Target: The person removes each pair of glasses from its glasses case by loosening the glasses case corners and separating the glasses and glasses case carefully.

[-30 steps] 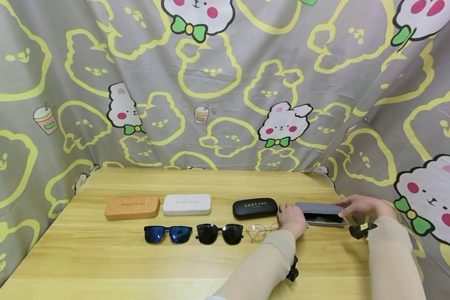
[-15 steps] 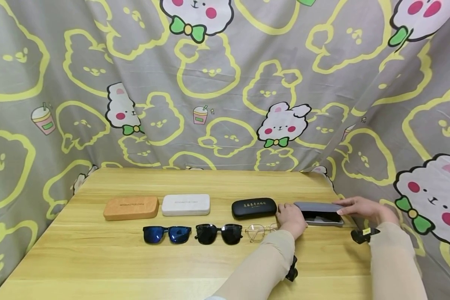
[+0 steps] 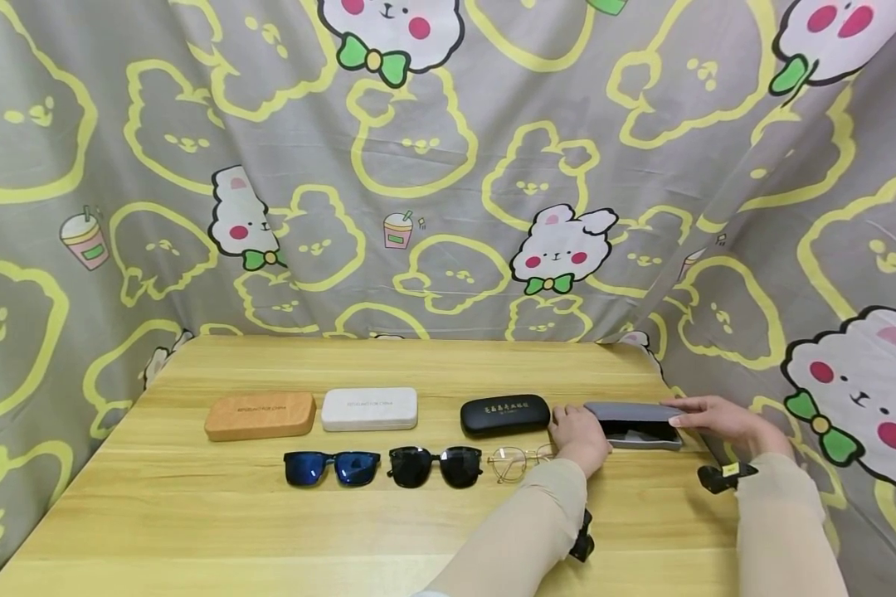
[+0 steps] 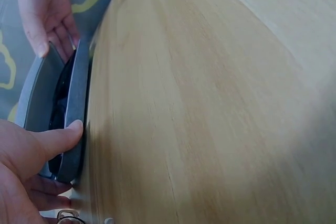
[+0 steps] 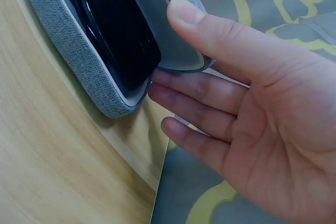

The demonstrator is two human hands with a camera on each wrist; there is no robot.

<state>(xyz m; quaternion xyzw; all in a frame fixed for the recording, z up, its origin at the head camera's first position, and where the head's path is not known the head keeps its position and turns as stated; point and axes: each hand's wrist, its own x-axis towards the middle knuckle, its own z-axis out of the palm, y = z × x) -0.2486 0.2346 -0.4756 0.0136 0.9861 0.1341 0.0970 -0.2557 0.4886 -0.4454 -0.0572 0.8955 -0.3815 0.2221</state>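
A grey fabric-covered glasses case (image 3: 635,410) lies at the table's right side with its lid partly raised. Black sunglasses (image 5: 123,30) with dark lenses sit inside it, best seen in the right wrist view. My left hand (image 3: 581,435) grips the case's left end, its thumb over the front rim of the base in the left wrist view. At the other end, my right hand (image 3: 728,419) holds the lid's right corner, thumb on its front edge and the other fingers spread behind. Gold-framed eyeglasses (image 3: 511,464) lie just left of my left wrist.
A black case (image 3: 505,414) stands close left of my left hand. Farther left are a white case (image 3: 369,409) and an orange-brown case (image 3: 260,415). In front lie black sunglasses (image 3: 435,467) and blue-lensed sunglasses (image 3: 332,468). A patterned curtain (image 3: 448,182) hangs around the wooden table (image 3: 269,539).
The lid's right end has risen slightly, so the gap shows wider. My right hand has shifted a little with it; my left hand keeps its hold.
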